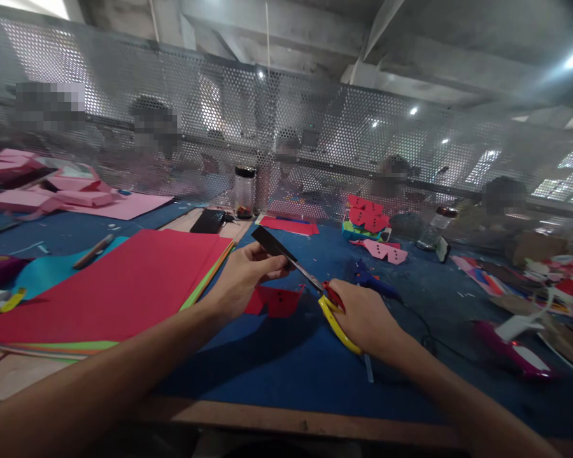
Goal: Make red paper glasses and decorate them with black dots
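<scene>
My left hand pinches a narrow strip of black paper above the table. In my right hand is a pair of scissors with yellow and red handles, its blades reaching left to the strip's near end. Whether the blades are apart there is too small to tell. Below my left hand lies a red paper cut-out with dark dots, partly hidden by the fingers. A blue glue gun rests beyond my right hand, its cord trailing right.
A stack of coloured paper, red on top, lies at left. Dotted cut-outs are piled at the back, near a lidded jar. A purple glue gun is at right. Behind the table, people show through a perforated metal screen.
</scene>
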Demonstrator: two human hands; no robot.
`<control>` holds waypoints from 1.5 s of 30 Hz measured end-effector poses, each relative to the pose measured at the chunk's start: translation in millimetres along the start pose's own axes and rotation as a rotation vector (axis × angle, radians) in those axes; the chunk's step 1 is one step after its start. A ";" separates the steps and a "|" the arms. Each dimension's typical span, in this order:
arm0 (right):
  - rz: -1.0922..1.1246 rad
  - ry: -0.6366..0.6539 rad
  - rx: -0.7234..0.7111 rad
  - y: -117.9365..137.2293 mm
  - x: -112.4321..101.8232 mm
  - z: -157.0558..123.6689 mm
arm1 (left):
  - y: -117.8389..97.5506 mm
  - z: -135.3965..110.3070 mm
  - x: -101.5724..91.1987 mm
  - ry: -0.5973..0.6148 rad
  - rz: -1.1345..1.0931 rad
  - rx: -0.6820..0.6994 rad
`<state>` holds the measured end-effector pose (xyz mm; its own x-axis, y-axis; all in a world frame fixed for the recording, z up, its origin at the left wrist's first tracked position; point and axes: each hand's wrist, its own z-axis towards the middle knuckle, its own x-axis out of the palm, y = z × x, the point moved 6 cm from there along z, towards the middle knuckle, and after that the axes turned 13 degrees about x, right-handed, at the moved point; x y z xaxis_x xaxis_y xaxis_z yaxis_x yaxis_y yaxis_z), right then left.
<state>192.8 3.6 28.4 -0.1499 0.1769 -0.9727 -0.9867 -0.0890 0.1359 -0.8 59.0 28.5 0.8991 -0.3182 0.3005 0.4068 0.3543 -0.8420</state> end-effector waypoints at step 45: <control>0.064 -0.018 -0.041 -2.0 10.3 1.6 | -2.6 -1.9 -1.1 -0.031 0.045 0.028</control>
<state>193.2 7.2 18.4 -0.2139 0.1873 -0.9587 -0.9718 -0.1403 0.1894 -3.2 56.8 29.6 0.9211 -0.2743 0.2763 0.3695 0.3921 -0.8425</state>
